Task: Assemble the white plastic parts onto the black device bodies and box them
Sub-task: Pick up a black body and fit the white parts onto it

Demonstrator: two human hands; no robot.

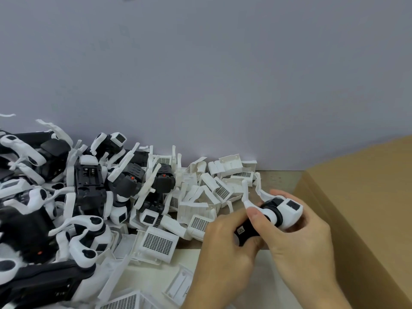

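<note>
Both my hands hold one black device body [247, 230] at the lower right of the view. My left hand [225, 248] grips its black lower part, thumb on top. My right hand [305, 239] curls round its white head end [287, 211], which has a small dark window. A thin white plastic arm [246, 195] sticks up from the device between my hands. A heap of black device bodies [89, 188] with white parts fills the left. Loose white plastic parts [159, 243] with grid vents lie in the middle.
A brown cardboard box [361, 197] stands at the right, close to my right hand. A plain grey wall [200, 74] runs behind the table. More white covers [180, 284] lie near the front edge, beside my left wrist.
</note>
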